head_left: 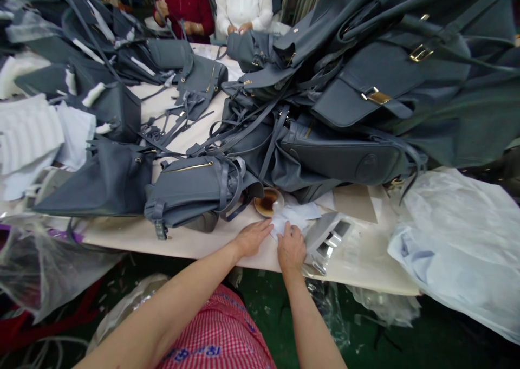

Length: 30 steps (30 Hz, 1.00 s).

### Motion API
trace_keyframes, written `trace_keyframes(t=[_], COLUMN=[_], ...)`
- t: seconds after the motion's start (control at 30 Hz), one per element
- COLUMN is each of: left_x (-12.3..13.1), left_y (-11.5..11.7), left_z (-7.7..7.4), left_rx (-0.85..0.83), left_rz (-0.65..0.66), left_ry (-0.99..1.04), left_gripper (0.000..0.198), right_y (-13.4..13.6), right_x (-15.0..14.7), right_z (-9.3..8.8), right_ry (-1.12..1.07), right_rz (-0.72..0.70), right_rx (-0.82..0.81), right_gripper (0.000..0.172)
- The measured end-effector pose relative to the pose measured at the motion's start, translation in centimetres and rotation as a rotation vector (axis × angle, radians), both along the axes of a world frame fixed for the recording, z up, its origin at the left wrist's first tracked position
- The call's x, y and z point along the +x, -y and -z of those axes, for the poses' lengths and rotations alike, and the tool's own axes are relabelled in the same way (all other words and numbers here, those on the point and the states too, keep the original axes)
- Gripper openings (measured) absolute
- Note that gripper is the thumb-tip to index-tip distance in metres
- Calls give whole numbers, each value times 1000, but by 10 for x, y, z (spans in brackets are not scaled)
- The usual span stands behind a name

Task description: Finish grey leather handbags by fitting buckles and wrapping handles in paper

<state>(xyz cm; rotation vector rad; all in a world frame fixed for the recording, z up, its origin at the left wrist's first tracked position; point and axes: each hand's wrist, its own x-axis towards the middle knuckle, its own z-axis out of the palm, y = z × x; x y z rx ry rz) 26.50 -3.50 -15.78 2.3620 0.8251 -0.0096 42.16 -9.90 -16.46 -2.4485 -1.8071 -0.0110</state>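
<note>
At the table's front edge, my left hand (252, 238) has its fingers closed at the left edge of a thin, crumpled sheet of white paper (293, 215). My right hand (291, 248) lies on the sheet's near right side, fingers slightly apart and pointing away from me. Just beyond the paper is a small round dish (268, 202) with something brown in it. Right of my right hand sits a grey and silver item (331, 236) with shiny wrapping; its kind is unclear. A dark grey leather bag (190, 187) with a gold zipper lies left of the dish.
Grey bags with straps and buckles (377, 82) pile high at the right. More bags (105, 176) cover the left, beside white padding sheets (28, 133). A plastic-wrapped bundle (459, 244) is at the right edge. Two people (244, 3) stand across the table (182, 244).
</note>
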Motion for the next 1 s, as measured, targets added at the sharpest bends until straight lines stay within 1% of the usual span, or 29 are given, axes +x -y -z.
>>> trace_keyframes(t=[0.03,0.1,0.27,0.4,0.47,0.63,0.77,0.83,0.9,1.0], left_x=[1,2,2,8,15,42,53,50,42,23], left_y=[1,1,0,0,-1,-4,-4,-4,-4,-1], left_z=[-1,-2,-3,-5,-8,-16,-13,-9,-4,0], left_rx=[0,-4,-30,-56,-63,-60,-106,-153,-215,-341], left_rz=[-6,-19,-54,-120,-182,-417,-553,-630,-716,-820], left_ry=[-5,-12,-4,20,36,83,172,234,297,389], left_gripper=[82,81,83,83,75,41,15,13,13,19], right_y=[0,0,1,0,-1,-2,1,6,12,21], right_x=[0,0,3,2,2,0,2,2,1,-4], right_z=[-1,-1,0,2,2,3,2,-2,-10,-22], right_ry=[-1,-9,-53,-81,-102,-197,-319,-394,-472,-587], right_rz=[3,1,-16,13,30,43,46,57,98,229], right_rx=[-2,-8,-12,6,21,71,139,191,251,313], right_gripper=[35,35,18,13,11,11,13,15,20,34])
